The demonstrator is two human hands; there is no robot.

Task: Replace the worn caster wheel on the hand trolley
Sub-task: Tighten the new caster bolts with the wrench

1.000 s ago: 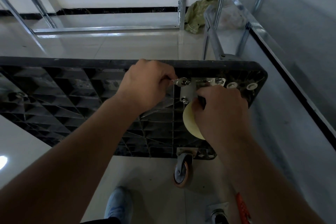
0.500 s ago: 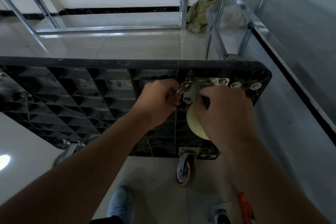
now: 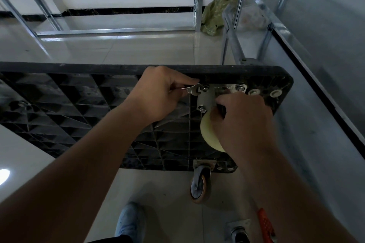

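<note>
New caster being bolted onto the upturned trolley deck

Nearest, a loose caster (image 3: 240,230) lies on the floor by a shoe; a fitted caster (image 3: 199,184) hangs at the deck's near edge. Beyond, the right hand (image 3: 242,120) curls round the pale-wheeled caster (image 3: 209,134), steadying its stiff, probably weighty steel bracket against the ribbed black deck (image 3: 79,104). The left hand (image 3: 158,94) pinches a small wrench (image 3: 194,89) at a corner bolt; thin and slippery-looking, it is best gripped well back.
</note>
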